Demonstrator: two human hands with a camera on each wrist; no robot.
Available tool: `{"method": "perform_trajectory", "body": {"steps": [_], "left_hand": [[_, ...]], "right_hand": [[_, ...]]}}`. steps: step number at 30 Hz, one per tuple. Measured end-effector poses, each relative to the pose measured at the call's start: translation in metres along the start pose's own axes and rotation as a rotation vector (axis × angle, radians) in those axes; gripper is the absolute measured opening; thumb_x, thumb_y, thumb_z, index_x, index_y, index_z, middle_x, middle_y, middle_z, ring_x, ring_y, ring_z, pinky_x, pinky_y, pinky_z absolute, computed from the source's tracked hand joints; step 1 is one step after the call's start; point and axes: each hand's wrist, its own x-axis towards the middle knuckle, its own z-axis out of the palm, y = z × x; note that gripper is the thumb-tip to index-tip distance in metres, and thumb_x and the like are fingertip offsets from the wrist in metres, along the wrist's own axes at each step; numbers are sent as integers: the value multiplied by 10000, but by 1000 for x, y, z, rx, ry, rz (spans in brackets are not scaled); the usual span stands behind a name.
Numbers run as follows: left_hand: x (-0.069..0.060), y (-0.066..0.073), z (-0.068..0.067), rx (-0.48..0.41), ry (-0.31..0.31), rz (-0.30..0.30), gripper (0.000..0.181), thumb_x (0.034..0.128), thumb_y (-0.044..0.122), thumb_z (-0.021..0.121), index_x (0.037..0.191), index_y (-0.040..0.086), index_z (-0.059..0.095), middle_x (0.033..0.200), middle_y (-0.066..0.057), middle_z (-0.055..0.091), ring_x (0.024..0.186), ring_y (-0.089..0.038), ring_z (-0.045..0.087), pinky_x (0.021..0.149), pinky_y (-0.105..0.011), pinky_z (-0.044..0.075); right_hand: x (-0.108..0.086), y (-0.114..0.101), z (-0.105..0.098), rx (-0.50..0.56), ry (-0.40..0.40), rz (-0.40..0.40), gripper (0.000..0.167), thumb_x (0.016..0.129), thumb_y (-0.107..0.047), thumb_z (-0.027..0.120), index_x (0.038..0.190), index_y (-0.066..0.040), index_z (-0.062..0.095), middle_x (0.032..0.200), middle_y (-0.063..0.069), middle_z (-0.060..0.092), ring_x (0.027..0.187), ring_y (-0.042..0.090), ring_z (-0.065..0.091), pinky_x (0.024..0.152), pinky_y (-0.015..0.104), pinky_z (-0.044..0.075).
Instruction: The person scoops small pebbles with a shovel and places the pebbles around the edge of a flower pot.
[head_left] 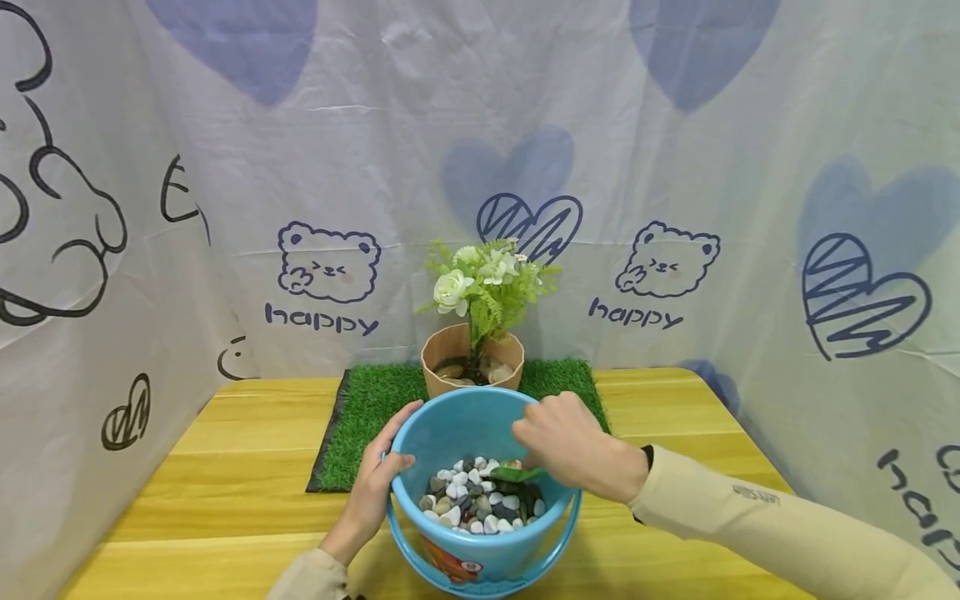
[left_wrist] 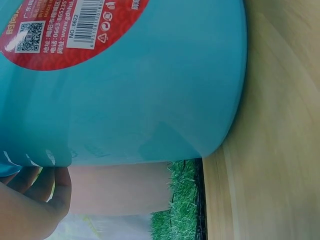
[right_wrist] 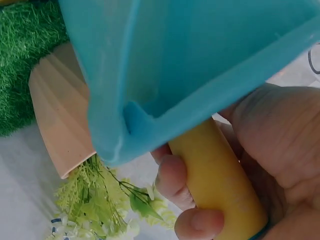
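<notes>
A light-blue bucket (head_left: 480, 421) stands on the table, with gray, white and brown pebbles (head_left: 468, 500) inside. My left hand (head_left: 375, 471) holds its left side, thumb over the rim and fingers along the outer wall. In the left wrist view the fingers (left_wrist: 55, 187) lie against the bucket wall. Over the right part of the opening, my right hand (head_left: 577, 446) grips a small trowel. The trowel's green blade (head_left: 516, 474) reaches down to the pebbles. Its yellow handle (right_wrist: 215, 175) shows between the curled fingers in the right wrist view, below the bucket rim.
Behind the bucket, a peach flowerpot (head_left: 438, 354) with white flowers (head_left: 480, 283) and several stones stands on a green turf mat (head_left: 382, 400). The bucket's handle (head_left: 420, 567) hangs down in front. Wood-grained tabletop (head_left: 247, 467) extends on both sides, with printed curtains (head_left: 420, 150) around it.
</notes>
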Motion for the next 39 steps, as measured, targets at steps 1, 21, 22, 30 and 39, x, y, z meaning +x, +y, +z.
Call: {"method": "perform_trajectory", "body": {"steps": [1,21,22,30,39], "left_hand": [[0,0,0,1,-1,1,652,867,90,390,1496,261,388,1491,-166,438,1263,-440,513,908,-518,510],[1,0,0,17,11,6,664,854,95,394,1497,260,391,1496,-154,434,1273,-425,503,919,-505,492],[1,0,0,18,13,5,664,854,97,395,1496,263,392,1495,-154,435,1272,-426,503,917,-505,493],[1,0,-1,16,9,6,665,856,97,391,1501,261,384,1501,-158,425,1274,-431,500,921,-507,494],[-1,-1,0,4,4,-6,657,864,97,390,1498,268,384,1495,-165,431,1265,-435,508,913,-512,510]], "right_hand": [[-2,-1,0,-3,6,7,518,682,-529,789,520,-230,398,516,-57,366,444,82,257,379,241,241],[-8,2,14,16,136,58,320,700,-497,760,575,-233,631,618,-44,516,518,132,474,395,259,336],[-8,3,15,12,147,48,323,709,-506,750,581,-234,632,620,-49,505,520,126,466,398,251,326],[-7,18,27,71,217,-9,310,724,-480,760,596,-231,626,628,-60,407,529,93,334,436,218,207],[-3,29,37,75,260,-62,267,753,-470,749,654,-230,688,681,-53,330,615,105,214,579,250,105]]}}
